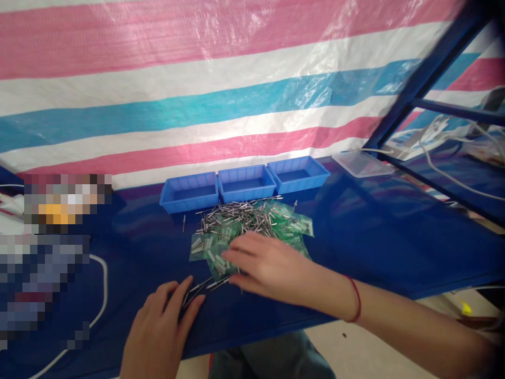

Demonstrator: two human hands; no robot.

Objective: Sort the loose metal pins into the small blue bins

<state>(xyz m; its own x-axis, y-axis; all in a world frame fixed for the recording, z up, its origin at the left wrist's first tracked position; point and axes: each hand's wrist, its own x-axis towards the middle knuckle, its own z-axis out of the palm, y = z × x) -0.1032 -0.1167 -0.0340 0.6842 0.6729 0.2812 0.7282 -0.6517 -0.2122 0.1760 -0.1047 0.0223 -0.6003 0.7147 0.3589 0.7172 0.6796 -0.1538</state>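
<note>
A heap of small metal pins (240, 216) lies mixed with little green plastic bags (292, 226) on the blue table cover (379, 237). My right hand (268, 266) rests flat on the near side of the heap, fingers stretched out to the left over the bags. My left hand (163, 321) sits near the table's front edge, fingers curled round a small bundle of pins (195, 292) that sticks out toward the heap. A red string circles my right wrist.
Three blue plastic trays (244, 184) stand in a row behind the heap. A clear lid (361, 163) lies at the back right beside a blue metal frame (426, 79). A white cable (100, 295) loops at the left. A striped tarp hangs behind.
</note>
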